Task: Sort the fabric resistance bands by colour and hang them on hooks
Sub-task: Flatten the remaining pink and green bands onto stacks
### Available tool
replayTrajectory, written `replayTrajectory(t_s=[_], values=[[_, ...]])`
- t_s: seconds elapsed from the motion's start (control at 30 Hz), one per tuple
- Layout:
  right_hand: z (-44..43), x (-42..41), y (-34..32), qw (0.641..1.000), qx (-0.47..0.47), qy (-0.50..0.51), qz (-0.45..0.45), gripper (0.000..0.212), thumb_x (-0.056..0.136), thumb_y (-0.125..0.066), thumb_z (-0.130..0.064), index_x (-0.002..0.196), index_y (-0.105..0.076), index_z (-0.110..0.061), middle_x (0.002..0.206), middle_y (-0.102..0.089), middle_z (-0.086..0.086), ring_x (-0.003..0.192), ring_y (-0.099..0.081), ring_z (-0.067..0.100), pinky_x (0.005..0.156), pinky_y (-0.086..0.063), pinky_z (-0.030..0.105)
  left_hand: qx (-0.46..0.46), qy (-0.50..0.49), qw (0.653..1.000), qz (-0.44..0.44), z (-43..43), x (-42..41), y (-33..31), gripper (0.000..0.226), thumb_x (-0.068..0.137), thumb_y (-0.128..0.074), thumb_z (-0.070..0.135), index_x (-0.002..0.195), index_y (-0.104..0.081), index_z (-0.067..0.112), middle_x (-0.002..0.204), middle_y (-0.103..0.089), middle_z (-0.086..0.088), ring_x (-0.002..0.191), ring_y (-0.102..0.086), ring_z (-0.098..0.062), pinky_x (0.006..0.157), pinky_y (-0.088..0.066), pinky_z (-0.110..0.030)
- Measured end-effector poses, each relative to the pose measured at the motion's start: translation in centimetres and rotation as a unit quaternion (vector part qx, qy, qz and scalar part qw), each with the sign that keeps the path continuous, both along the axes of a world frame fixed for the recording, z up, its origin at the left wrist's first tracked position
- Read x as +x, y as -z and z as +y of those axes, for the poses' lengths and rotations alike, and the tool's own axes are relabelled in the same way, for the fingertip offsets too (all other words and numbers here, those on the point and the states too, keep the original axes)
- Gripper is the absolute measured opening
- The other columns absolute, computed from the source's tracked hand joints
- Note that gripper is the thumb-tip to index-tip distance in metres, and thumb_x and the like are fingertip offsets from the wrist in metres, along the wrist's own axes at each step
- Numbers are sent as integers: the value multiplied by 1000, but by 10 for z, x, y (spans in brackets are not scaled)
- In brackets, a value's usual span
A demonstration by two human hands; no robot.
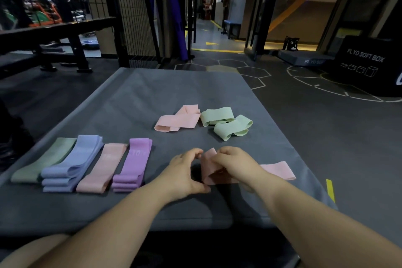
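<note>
On a grey padded platform (134,98) lie sorted flat bands at the left: a green band (43,163), a blue stack (71,165), a pink band (102,167) and a purple stack (132,165). Farther back lie a loose pink band (178,121) and two loose green bands (217,115) (233,127). My right hand (235,163) grips a twisted pink band (210,166) whose far end (279,169) lies flat to the right. My left hand (185,172) curls beside the band's left edge, thumb tip near its lower corner.
A black weight bench (54,35) and wire-mesh partition (130,6) stand back left. A black plyo soft box (367,63) sits at the right on the dark gym floor. No hooks are in sight.
</note>
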State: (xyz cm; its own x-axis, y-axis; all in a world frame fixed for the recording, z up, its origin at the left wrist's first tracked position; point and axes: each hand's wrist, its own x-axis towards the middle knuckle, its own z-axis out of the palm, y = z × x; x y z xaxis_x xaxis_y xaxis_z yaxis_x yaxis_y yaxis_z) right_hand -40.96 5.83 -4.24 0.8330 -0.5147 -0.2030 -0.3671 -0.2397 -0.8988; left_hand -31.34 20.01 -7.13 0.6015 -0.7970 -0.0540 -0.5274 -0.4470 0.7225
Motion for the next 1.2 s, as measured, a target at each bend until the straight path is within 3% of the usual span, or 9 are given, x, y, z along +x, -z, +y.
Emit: replayTrajectory(t_s=[0.1,0.23,0.37,0.47,0.6,0.7,0.83,1.03,1.2], values=[[3,1,-5,987,159,-6,-26,21,93,-58,-13,72,-60,-14,72,-59,12,67,-59,28,70,-53,43,-31,5,999,18,-1,-3,2,92,48,-80,53,130,-39,44,130,-53,16,122,-48,-5,105,-42,-33],[10,4,-11,958,280,-21,-64,12,96,-51,-9,101,-60,-3,101,-60,24,89,-62,37,73,-55,42,-45,-13,999,11,5,-2,-6,74,62,-80,45,126,-42,43,124,-55,12,111,-55,-5,97,-47,-32],[14,6,-15,942,319,-49,-89,17,97,-46,-6,110,-55,0,107,-60,30,95,-61,40,83,-56,46,-35,-14,999,-8,15,2,-15,68,69,-71,32,128,-38,39,120,-55,9,108,-57,-12,94,-49,-37],[10,5,-20,953,283,-64,-92,10,96,-48,-4,93,-58,-4,88,-64,19,79,-65,31,74,-59,37,-6,3,998,-54,19,5,-18,65,64,-66,42,121,-35,45,117,-56,8,106,-56,-18,93,-48,-40],[-9,-4,-19,978,190,-63,-53,19,95,-56,-5,77,-56,-10,72,-57,9,63,-57,18,65,-49,30,22,1,992,-123,18,5,-17,59,71,-68,36,121,-38,41,114,-55,10,104,-51,-17,93,-39,-34],[-20,-13,-18,985,155,-65,-32,19,94,-59,-6,75,-59,-10,70,-60,9,60,-59,16,60,-50,22,44,3,986,-164,14,2,-16,63,73,-70,38,126,-37,37,121,-52,9,116,-42,-15,96,-30,-33],[-34,-23,-19,993,110,-44,-21,15,94,-60,-5,79,-64,-10,72,-68,6,61,-65,11,64,-46,22,61,12,981,-183,6,-4,-12,62,75,-70,41,128,-38,35,125,-52,8,119,-41,-19,99,-29,-35],[-55,-39,-13,1000,4,13,10,5,90,-65,-8,92,-69,-10,68,-69,-2,54,-60,8,48,-41,15,61,6,983,-172,-6,-9,0,66,78,-69,49,133,-37,34,129,-53,8,124,-42,-19,99,-28,-36],[-70,-51,-8,997,-41,65,19,2,88,-68,-8,89,-69,-10,68,-66,0,54,-56,12,43,-39,12,49,-2,984,-169,-13,-13,2,66,79,-69,47,135,-37,32,135,-51,9,129,-39,-17,104,-27,-37]])
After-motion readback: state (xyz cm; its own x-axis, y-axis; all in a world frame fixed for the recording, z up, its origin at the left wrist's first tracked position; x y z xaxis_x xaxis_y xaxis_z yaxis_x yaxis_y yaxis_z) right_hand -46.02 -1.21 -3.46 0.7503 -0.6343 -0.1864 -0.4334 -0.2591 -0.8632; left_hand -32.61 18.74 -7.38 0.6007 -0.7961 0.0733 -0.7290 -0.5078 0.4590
